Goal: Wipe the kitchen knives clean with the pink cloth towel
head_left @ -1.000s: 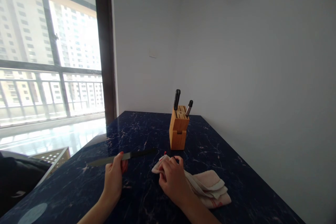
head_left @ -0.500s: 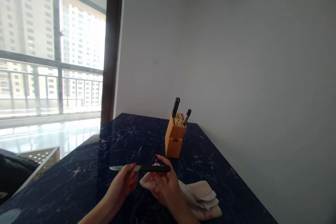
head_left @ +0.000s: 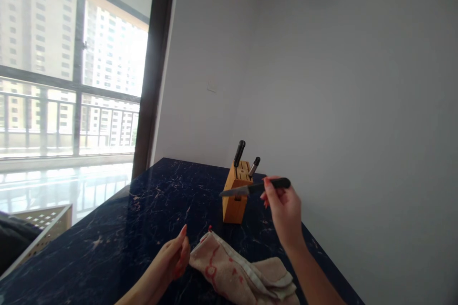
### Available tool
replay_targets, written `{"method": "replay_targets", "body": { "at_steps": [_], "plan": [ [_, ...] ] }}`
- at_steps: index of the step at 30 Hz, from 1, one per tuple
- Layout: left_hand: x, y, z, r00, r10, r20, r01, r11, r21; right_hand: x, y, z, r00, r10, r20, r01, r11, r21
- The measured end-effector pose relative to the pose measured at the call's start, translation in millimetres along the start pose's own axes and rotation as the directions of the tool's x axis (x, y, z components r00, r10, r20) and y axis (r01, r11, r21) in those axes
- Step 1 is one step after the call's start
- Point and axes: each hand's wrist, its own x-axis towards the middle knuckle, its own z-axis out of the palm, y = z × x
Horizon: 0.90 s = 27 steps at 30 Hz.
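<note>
A knife (head_left: 236, 192) with a black handle is raised in my right hand (head_left: 286, 209), its handle pinched between thumb and fingers. The blade points left and passes in front of a wooden knife block (head_left: 234, 207). My left hand (head_left: 175, 255) is low over the table, its thumb stretched up and fingers loosely curled, with nothing visible in it. Just right of it lies a crumpled pale pink towel (head_left: 232, 271) with red markings. A small red thing (head_left: 210, 228) shows at the towel's upper corner; I cannot make out what it is.
The knife block holds a black-handled knife (head_left: 239, 153) and a tool with a silver and black handle (head_left: 254, 166). Everything stands on a dark blue marbled table (head_left: 171, 200). A grey wall (head_left: 339, 105) borders its right side; a perforated white frame (head_left: 53, 221) is at the left.
My right hand has moved up and right with the knife, away from the towel. My left hand has let go of the blade. The view has shifted slightly.
</note>
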Motion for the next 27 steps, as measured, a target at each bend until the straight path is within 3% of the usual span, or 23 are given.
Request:
{"method": "replay_targets", "body": {
  "at_steps": [2, 5, 12, 17, 21, 27],
  "plan": [
    [-2.9, 4.5, -1.8, 0.997, 0.022, -0.072, -0.021, 1.0, 0.011, 25.3, -2.7, -11.6, 0.991, -0.099, -0.084, 0.089, 0.988, -0.124],
    [-6.0, 10.9, -4.2, 0.986, 0.04, -0.16, -0.042, 0.999, -0.006, 48.4, -1.7, -18.8, 0.975, -0.189, -0.113, 0.156, 0.955, -0.252],
    [-1.7, 12.0, -6.0, 0.978, 0.035, -0.205, -0.04, 0.999, -0.021, 57.1, 8.3, -12.8, 0.947, -0.315, -0.068, 0.249, 0.85, -0.464],
    [-1.6, 11.0, -3.3, 0.981, 0.009, -0.195, -0.01, 1.0, -0.008, 73.4, 3.1, -2.9, 0.96, -0.281, 0.0, 0.244, 0.836, -0.492],
    [-1.7, 9.3, -2.1, 0.977, 0.022, -0.21, -0.016, 1.0, 0.027, 100.1, -0.4, 17.9, 0.97, -0.222, 0.104, 0.241, 0.791, -0.563],
    [2.4, 4.6, -7.0, 0.979, 0.047, -0.2, -0.036, 0.998, 0.058, 111.9, 18.1, 47.8, 0.962, -0.064, 0.265, 0.212, 0.787, -0.579]
  ]
}}
